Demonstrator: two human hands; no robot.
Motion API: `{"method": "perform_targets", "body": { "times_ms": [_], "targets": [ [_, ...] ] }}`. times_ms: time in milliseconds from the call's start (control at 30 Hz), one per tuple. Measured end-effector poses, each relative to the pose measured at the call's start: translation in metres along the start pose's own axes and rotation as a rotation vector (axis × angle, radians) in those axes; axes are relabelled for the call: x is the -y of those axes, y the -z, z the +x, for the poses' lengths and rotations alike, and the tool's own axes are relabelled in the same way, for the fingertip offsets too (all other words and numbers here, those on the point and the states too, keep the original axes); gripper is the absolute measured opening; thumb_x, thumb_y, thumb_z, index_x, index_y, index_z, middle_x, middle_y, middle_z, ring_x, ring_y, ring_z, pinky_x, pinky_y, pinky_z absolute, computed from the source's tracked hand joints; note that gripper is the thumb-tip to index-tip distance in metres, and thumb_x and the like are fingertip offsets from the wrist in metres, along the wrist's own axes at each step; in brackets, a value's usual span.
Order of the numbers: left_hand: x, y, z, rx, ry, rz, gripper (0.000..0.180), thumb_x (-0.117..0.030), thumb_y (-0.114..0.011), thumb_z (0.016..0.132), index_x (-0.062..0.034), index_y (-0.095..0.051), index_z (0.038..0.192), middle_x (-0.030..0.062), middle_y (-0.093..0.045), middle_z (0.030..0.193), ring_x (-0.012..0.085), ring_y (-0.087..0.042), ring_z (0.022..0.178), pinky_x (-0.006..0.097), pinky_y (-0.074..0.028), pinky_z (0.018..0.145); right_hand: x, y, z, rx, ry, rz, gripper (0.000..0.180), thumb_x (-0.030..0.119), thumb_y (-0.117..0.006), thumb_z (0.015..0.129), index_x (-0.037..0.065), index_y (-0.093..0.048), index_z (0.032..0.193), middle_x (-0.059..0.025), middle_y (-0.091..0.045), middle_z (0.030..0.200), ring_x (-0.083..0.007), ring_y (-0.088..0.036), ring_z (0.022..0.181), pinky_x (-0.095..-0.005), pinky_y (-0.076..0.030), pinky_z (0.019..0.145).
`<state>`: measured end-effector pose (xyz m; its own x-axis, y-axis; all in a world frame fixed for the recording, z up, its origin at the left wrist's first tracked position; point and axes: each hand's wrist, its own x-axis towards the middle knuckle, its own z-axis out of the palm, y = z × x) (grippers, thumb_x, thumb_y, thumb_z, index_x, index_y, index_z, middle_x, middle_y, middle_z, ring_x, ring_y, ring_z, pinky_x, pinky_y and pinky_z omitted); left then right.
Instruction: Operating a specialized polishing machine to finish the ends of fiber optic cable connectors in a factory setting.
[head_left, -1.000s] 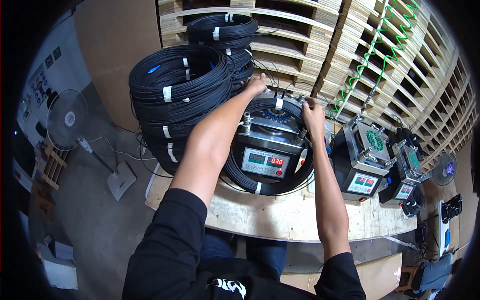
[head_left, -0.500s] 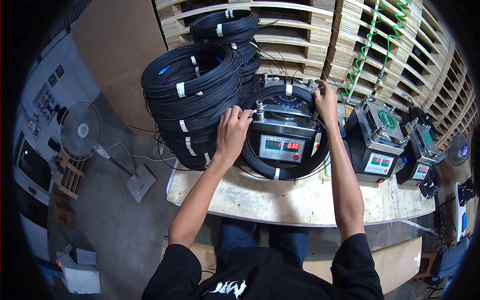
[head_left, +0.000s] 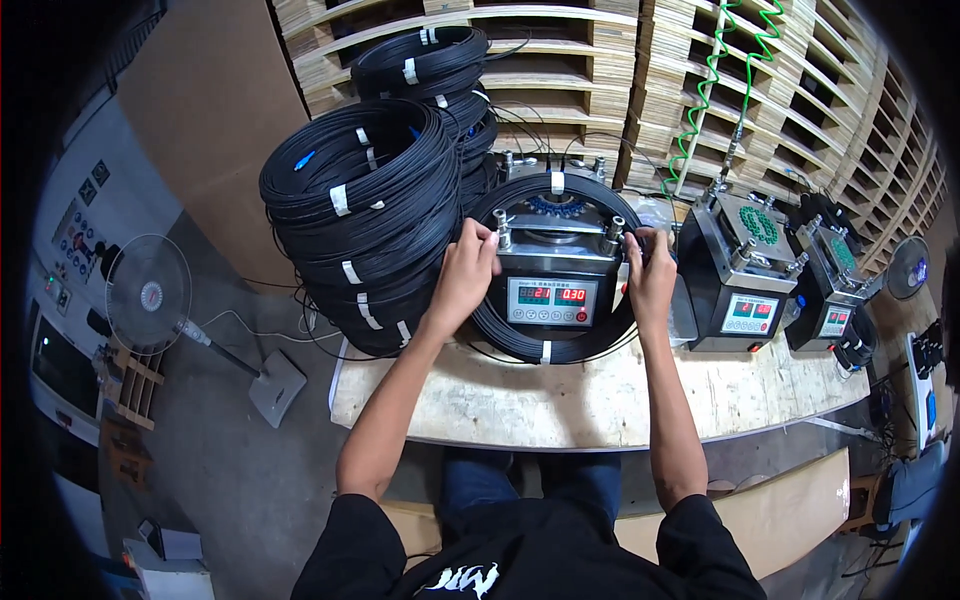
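A metal benchtop machine [head_left: 553, 264] with red digits and round buttons on its front panel stands before me. A large coil of black cable [head_left: 545, 351], bound with white tape, loops around it. At the machine's left front corner, my left hand [head_left: 464, 275] has its fingers curled against a silver clamp post [head_left: 503, 238]. My right hand [head_left: 651, 268] is bent beside the right front clamp post [head_left: 614, 235], next to the coil's right side. Its fingertips are drawn together, and what lies between them is hidden. A blue toothed ring [head_left: 558, 206] sits on top.
Tall stacks of black cable coils [head_left: 350, 240] rise at the left. Two similar machines [head_left: 745, 270] with green discs stand right on the wooden tabletop [head_left: 480, 400]. Wooden pallets [head_left: 560, 60] and a green coiled hose [head_left: 705, 90] are behind. A fan [head_left: 150, 295] stands left.
My right hand has come down from the rear right corner to the right front clamp post. My left hand stays near its post. Red digits on the panel have changed, and the view has shifted slightly.
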<state>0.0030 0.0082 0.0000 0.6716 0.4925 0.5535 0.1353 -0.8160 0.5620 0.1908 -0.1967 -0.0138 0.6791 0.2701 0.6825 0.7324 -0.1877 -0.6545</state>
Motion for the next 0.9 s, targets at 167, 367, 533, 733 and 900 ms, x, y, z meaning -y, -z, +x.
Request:
{"method": "perform_targets", "body": {
  "times_ms": [167, 367, 533, 733, 900],
  "targets": [
    [0.003, -0.025, 0.008, 0.199, 0.197, -0.78, 0.021, -0.014, -0.055, 0.103, -0.0008, -0.04, 0.108, 0.0142, -0.069, 0.077, 0.0122, -0.063, 0.058, 0.025, -0.048, 0.048, -0.002, -0.007, -0.004, -0.06, 0.004, -0.018, 0.022, 0.02, -0.062, 0.099, 0.0, -0.057, 0.105, -0.0208, -0.063, 0.075, -0.0377, -0.061, 0.065, -0.0446, -0.046, 0.06],
    [-0.028, -0.054, 0.011, -0.118, 0.227, -0.559, 0.023, -0.017, -0.066, 0.097, -0.002, -0.048, 0.097, 0.0111, -0.071, 0.072, 0.0154, -0.064, 0.054, 0.029, -0.047, 0.047, -0.004, -0.016, -0.012, -0.127, -0.078, 0.13, 0.015, 0.012, -0.06, 0.099, -0.002, -0.059, 0.104, -0.018, -0.067, 0.091, -0.0321, -0.062, 0.083, -0.0415, -0.047, 0.075],
    [-0.03, -0.068, 0.011, -0.294, 0.139, -0.362, 0.023, -0.024, -0.065, 0.098, -0.0042, -0.055, 0.093, 0.0105, -0.07, 0.071, 0.0289, -0.068, 0.062, 0.039, -0.049, 0.055, -0.017, -0.013, -0.02, -0.168, 0.109, 0.097, 0.02, 0.006, -0.065, 0.093, -0.002, -0.058, 0.11, -0.0181, -0.06, 0.1, -0.0313, -0.058, 0.097, -0.0392, -0.045, 0.084],
    [-0.011, -0.024, 0.008, -0.437, -0.252, 0.119, 0.016, -0.019, -0.073, 0.088, -0.0053, -0.065, 0.091, 0.0104, -0.06, 0.091, 0.0267, -0.058, 0.085, 0.039, -0.047, 0.075, 0.025, 0.008, -0.012, 0.018, -0.203, 0.011, 0.025, 0.013, -0.074, 0.09, -0.002, -0.059, 0.104, -0.012, -0.06, 0.072, -0.0241, -0.057, 0.064, -0.0348, -0.047, 0.061],
    [-0.004, -0.015, 0.008, -0.304, -0.244, 0.174, 0.056, -0.032, -0.074, 0.087, -0.0069, -0.056, 0.134, 0.0201, -0.051, 0.132, 0.0387, -0.048, 0.122, 0.046, -0.041, 0.104, 0.001, -0.006, -0.019, -0.106, -0.099, 0.222, 0.019, 0.011, -0.071, 0.094, -0.004, -0.059, 0.093, -0.0058, -0.058, 0.064, -0.0078, -0.047, 0.056, -0.0263, -0.037, 0.05]
  ]
}}
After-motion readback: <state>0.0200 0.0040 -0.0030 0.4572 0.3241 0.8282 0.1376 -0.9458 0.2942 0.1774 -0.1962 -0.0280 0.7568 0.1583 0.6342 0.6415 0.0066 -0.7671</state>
